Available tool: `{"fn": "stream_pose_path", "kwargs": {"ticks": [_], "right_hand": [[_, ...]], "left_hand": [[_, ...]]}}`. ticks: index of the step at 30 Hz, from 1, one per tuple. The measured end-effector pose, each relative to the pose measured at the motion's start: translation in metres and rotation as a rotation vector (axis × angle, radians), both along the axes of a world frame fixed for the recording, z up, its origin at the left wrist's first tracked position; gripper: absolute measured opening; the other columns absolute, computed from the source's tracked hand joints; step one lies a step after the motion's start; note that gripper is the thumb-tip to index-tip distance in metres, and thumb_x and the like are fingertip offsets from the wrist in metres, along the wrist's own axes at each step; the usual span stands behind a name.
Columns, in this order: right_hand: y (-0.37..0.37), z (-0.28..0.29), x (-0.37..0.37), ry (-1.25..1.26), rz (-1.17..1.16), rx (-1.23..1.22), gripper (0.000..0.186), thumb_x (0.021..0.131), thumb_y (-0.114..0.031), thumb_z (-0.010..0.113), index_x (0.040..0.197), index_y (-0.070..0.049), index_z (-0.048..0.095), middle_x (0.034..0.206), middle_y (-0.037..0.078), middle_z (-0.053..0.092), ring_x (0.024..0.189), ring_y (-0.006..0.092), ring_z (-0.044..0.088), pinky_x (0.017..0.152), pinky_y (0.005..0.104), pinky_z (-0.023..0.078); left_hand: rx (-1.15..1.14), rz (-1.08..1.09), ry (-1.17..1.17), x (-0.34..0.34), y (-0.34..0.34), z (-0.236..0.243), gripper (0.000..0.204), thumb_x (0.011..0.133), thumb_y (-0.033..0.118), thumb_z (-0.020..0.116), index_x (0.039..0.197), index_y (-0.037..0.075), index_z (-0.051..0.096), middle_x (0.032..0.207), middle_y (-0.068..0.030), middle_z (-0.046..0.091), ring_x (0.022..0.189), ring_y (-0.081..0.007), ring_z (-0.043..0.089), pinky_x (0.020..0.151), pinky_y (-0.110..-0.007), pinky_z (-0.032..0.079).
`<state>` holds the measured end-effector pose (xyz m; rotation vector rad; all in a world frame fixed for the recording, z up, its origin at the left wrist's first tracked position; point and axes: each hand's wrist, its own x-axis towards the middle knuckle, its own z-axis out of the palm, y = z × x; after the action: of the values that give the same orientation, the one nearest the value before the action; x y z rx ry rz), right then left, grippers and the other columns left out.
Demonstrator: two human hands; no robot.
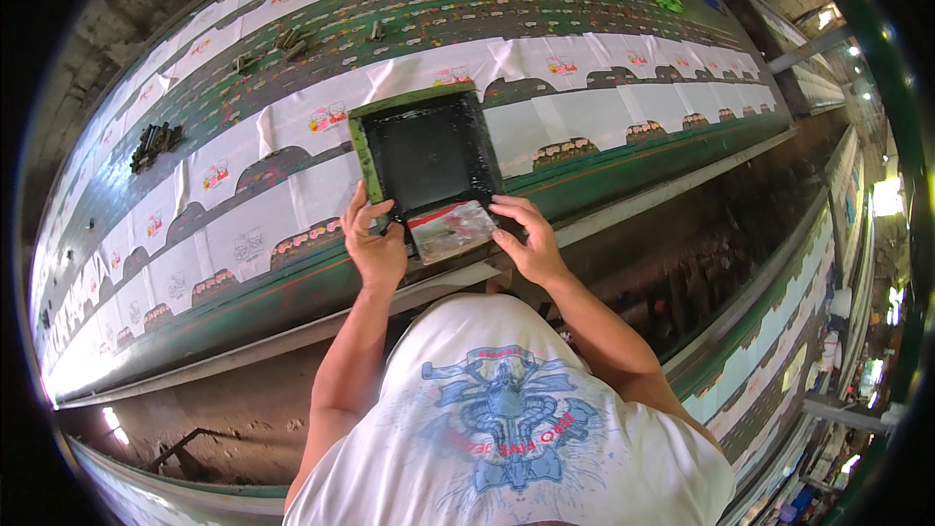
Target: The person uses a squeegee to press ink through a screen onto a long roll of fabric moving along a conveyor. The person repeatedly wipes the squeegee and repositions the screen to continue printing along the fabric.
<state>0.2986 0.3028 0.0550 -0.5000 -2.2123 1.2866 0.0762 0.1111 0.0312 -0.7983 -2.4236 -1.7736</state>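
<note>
A screen printing frame (362, 151), with green-smeared edges and a dark mesh panel, lies on the long table in front of me. At its near end is a flat grey panel (450, 237) stained with paint, with a red strip along its far edge. Whether that panel is part of the frame or a separate piece, I cannot tell. My left hand (374, 245) grips the near left corner, thumb and fingers bent around it. My right hand (532, 242) holds the near right corner, its fingertips on the edge beside the grey panel.
White fabric pieces (292, 122) with small printed pictures lie in rows along the paint-spotted table (623, 161). Small dark pieces (156, 146) are heaped at the left. A green cloth (668, 1) lies at the far right. Another table (760, 360) with fabric stands right, across an aisle.
</note>
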Motion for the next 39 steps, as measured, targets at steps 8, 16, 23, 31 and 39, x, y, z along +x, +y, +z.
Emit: {"fn": "stream_pose_path", "kwargs": {"ticks": [8, 16, 23, 31, 39], "right_hand": [[0.113, -0.003, 0.081, 0.006, 0.0, -0.043, 0.044, 0.099, -0.02, 0.077, 0.14, -0.004, 0.076, 0.153, 0.017, 0.071, 0.145, 0.0373, 0.06, 0.127, 0.0503, 0.041], [0.16, 0.002, 0.099, 0.001, 0.15, -0.111, 0.046, 0.1, -0.027, 0.078, 0.138, -0.002, 0.076, 0.15, 0.016, 0.073, 0.144, 0.0385, 0.06, 0.131, 0.0535, 0.038], [0.158, 0.012, 0.093, -0.086, 0.201, -0.054, 0.042, 0.099, -0.017, 0.077, 0.139, -0.001, 0.076, 0.149, 0.018, 0.072, 0.148, 0.0393, 0.058, 0.132, 0.0539, 0.037], [0.128, 0.051, 0.054, -0.206, 0.426, 0.65, 0.055, 0.089, -0.024, 0.091, 0.139, -0.008, 0.074, 0.145, 0.014, 0.067, 0.144, 0.0375, 0.06, 0.118, 0.0523, 0.048], [0.149, 0.061, -0.006, -0.372, 0.595, 0.623, 0.033, 0.093, -0.001, 0.069, 0.124, -0.005, 0.078, 0.117, 0.014, 0.077, 0.116, 0.0371, 0.072, 0.101, 0.0501, 0.057]], "left_hand": [[0.0, -0.026, 0.077, 0.076, 0.114, 0.001, 0.04, 0.072, -0.016, 0.074, 0.105, 0.007, 0.081, 0.165, -0.0227, 0.063, 0.146, -0.0404, 0.061, 0.123, -0.048, 0.048], [0.066, -0.001, -0.142, 0.093, 0.139, -0.021, 0.037, 0.074, -0.014, 0.071, 0.103, 0.008, 0.081, 0.165, -0.0212, 0.064, 0.149, -0.0367, 0.059, 0.127, -0.047, 0.044], [0.07, -0.001, -0.237, 0.083, 0.128, -0.03, 0.035, 0.073, -0.014, 0.071, 0.102, 0.002, 0.08, 0.168, -0.0202, 0.063, 0.149, -0.0273, 0.061, 0.128, -0.041, 0.042], [0.18, 0.001, -0.383, 0.082, 0.13, -0.043, 0.035, 0.072, -0.013, 0.073, 0.1, 0.005, 0.082, 0.166, -0.0212, 0.064, 0.157, -0.0334, 0.056, 0.136, -0.047, 0.031], [-0.055, 0.011, -0.22, 0.079, 0.13, -0.04, 0.045, 0.076, -0.011, 0.074, 0.117, 0.004, 0.082, 0.166, -0.0205, 0.063, 0.155, -0.0338, 0.058, 0.138, -0.05, 0.03]]}}
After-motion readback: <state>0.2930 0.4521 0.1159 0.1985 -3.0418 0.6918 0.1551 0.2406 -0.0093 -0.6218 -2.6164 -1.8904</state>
